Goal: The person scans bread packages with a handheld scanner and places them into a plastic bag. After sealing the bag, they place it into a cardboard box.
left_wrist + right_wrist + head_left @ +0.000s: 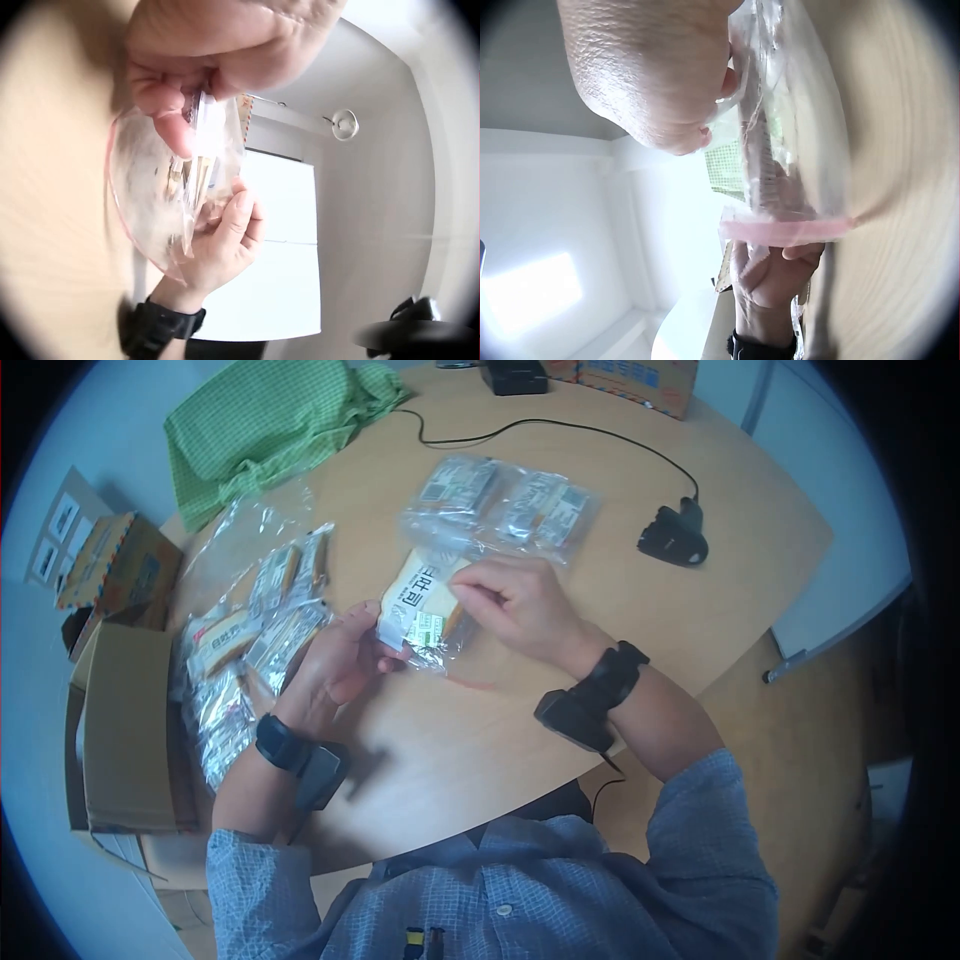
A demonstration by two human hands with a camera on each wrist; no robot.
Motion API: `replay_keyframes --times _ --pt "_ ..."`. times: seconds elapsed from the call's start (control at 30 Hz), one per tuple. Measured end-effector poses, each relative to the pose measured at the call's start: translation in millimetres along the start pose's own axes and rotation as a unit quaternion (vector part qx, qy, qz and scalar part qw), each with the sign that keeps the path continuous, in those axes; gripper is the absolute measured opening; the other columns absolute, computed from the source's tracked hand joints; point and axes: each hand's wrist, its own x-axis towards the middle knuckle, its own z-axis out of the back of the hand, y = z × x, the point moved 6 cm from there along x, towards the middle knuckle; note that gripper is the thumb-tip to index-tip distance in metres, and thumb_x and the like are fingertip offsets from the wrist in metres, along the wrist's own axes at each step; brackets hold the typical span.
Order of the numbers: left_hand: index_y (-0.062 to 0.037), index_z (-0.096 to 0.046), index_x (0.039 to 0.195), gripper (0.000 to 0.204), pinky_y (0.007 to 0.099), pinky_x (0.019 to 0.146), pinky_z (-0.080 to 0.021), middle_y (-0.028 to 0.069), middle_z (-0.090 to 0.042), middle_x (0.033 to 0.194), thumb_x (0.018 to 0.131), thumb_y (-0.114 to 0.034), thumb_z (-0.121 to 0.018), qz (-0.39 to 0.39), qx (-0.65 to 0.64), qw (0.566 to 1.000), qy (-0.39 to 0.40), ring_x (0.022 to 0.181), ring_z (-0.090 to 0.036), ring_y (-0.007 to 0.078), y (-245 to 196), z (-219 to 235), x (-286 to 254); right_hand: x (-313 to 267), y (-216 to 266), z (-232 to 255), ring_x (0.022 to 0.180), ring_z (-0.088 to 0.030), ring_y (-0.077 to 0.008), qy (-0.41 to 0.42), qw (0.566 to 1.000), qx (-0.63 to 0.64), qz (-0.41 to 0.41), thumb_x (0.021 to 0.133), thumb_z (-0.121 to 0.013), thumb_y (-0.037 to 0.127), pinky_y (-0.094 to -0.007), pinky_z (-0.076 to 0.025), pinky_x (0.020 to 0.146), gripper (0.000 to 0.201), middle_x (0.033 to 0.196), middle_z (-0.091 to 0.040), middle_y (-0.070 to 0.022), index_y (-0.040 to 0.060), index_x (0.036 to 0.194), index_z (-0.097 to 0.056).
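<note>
A sliced-bread packet [412, 592] with dark lettering and a green-and-white label is between my hands, over the table. Around it is a clear plastic bag [810, 150] with a pink strip along one edge. My left hand [335, 655] grips the packet's near left corner, thumb on top. On the far right side, my right hand [520, 605] has curled fingers and pinches the clear film at the packet's edge. In the left wrist view the packet is seen edge-on, and the right hand [225, 247] shows beyond it. Some right fingertips are hidden.
To the left lie several more bread packets [225, 640] in clear plastic, beside an open cardboard box [135, 730]. Two bagged bundles [460, 485] lie farther back. A black scanner [675, 535] with a cable rests at right. A green checked cloth [260, 435] lies at back left.
</note>
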Motion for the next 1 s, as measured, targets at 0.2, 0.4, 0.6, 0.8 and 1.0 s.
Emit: replay_keyframes --times 0.2,0.4,0.6,0.8,1.0 --pt "-0.004 -0.054 0.1 0.026 0.0217 0.052 -0.04 0.0045 -0.058 0.079 0.095 -0.024 -0.038 -0.013 0.097 0.995 0.034 0.062 -0.054 0.0105 -10.8 -17.9 6.9 0.6 0.3 2.1 0.057 -0.058 -0.0211 -0.006 1.0 -0.006 0.015 0.077 -0.06 0.004 -0.0289 -0.044 0.052 0.007 0.069 -0.06 -0.0095 0.0016 0.083 -0.063" --pt "-0.0068 -0.05 0.106 0.028 0.024 0.058 -0.043 0.0049 -0.057 0.087 0.097 -0.025 -0.03 -0.018 -0.009 1.0 0.012 0.067 -0.055 0.0111 -5.6 -35.9 32.6 1.1 5.6 1.0 0.06 -0.059 -0.0211 0.0 0.999 -0.012 0.031 0.078 -0.06 0.005 -0.0288 -0.046 0.053 0.006 0.071 -0.061 -0.0096 0.0018 0.082 -0.063" --pt "-0.0046 -0.048 0.109 0.023 0.0295 0.068 -0.049 0.0077 -0.056 0.098 0.095 -0.02 -0.038 -0.071 -0.052 0.99 0.108 0.078 -0.057 0.0162 -5.5 -61.5 86.1 -0.5 3.2 0.8 0.063 -0.061 -0.0223 0.001 1.0 -0.014 0.026 0.078 -0.061 0.005 -0.0288 -0.049 0.057 0.006 0.074 -0.062 -0.0089 0.0021 0.082 -0.063" --pt "0.0018 -0.05 0.106 0.029 0.0298 0.063 -0.048 0.013 -0.059 0.093 0.087 -0.02 -0.054 -0.211 0.159 0.96 0.096 0.082 -0.059 0.0187 -25.2 -80.4 113.9 -0.4 0.3 0.3 0.063 -0.061 -0.0224 0.007 1.0 -0.02 0.023 0.078 -0.06 0.005 -0.0292 -0.047 0.055 0.006 0.073 -0.062 -0.0082 0.0024 0.083 -0.062" --pt "0.0044 -0.054 0.1 0.044 0.0387 0.065 -0.046 0.0211 -0.059 0.089 0.082 -0.035 -0.057 -0.332 0.496 0.792 -0.126 0.081 -0.06 0.0299 -43.3 -97.1 109.2 1.2 0.9 2.2 0.055 -0.055 -0.0209 -0.022 0.999 -0.024 0.041 0.078 -0.06 0.005 -0.0298 -0.044 0.051 0.004 0.065 -0.058 -0.0076 0.0026 0.081 -0.062"
